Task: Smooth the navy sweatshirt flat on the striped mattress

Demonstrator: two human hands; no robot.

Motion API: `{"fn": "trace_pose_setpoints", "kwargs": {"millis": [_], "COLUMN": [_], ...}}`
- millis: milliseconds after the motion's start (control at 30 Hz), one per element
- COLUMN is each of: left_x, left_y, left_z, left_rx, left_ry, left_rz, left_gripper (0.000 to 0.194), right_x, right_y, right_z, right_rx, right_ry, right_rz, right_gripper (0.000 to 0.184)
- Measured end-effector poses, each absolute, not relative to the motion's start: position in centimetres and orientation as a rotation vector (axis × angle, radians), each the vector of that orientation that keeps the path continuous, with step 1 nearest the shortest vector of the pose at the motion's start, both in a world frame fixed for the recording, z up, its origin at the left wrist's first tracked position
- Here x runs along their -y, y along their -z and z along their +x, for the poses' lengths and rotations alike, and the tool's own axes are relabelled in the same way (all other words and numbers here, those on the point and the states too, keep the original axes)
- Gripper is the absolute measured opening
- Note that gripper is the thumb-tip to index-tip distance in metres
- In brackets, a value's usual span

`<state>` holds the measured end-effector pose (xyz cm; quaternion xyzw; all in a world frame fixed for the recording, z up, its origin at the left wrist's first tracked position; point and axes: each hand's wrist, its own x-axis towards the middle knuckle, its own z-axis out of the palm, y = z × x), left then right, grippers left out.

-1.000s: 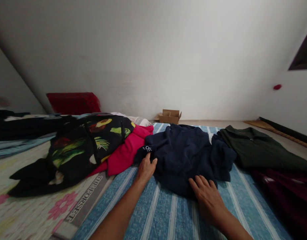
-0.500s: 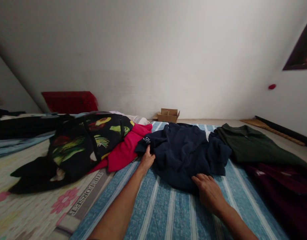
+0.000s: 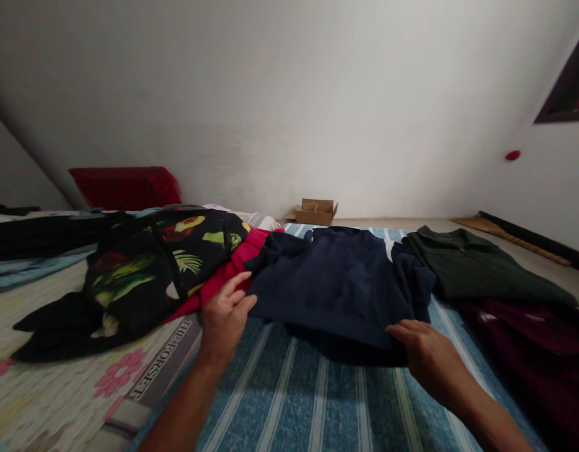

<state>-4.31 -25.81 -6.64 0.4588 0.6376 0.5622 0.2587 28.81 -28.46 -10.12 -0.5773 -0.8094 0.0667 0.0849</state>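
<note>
A navy blue sweatshirt (image 3: 327, 282) lies on the blue striped mattress (image 3: 294, 402), its near hem stretched and lifted a little. My left hand (image 3: 227, 317) is closed on the hem's left corner, thumb and fingers partly spread at the cloth's edge. At the right end of the hem, my right hand (image 3: 428, 355) pinches the fabric. White trim shows near the sweatshirt's far right shoulder. Its left sleeve reaches over a red garment (image 3: 218, 282), and its right side is bunched beside a folded dark green shirt (image 3: 478, 263).
A black fruit-print garment (image 3: 167, 263) lies on the left, over a floral sheet (image 3: 82, 389). Maroon clothing (image 3: 520, 358) sits at the right. Against the wall are an open cardboard box (image 3: 316, 213) and a red case (image 3: 124, 188).
My left hand has moved from the sleeve area down and left to the hem corner. The sweatshirt's crumpled front is now pulled flatter, and my right hand has shifted slightly right with the hem.
</note>
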Motion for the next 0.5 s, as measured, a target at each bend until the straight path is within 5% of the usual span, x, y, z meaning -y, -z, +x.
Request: {"fn": "trace_pose_setpoints", "kwargs": {"millis": [133, 500], "left_x": [29.7, 30.1], "left_y": [8.8, 13.6], "left_z": [-5.7, -7.2], "left_rx": [-1.893, -1.890], "left_ry": [-1.106, -1.000], "left_rz": [1.221, 1.490], "left_gripper": [0.044, 0.071], "right_x": [30.0, 31.9], "right_y": [10.4, 15.5], "right_z": [28.8, 30.5], "right_rx": [2.527, 2.203], "right_ry": [-0.286, 0.032], "right_rz": [-1.728, -1.985], "right_gripper": [0.050, 0.051]}}
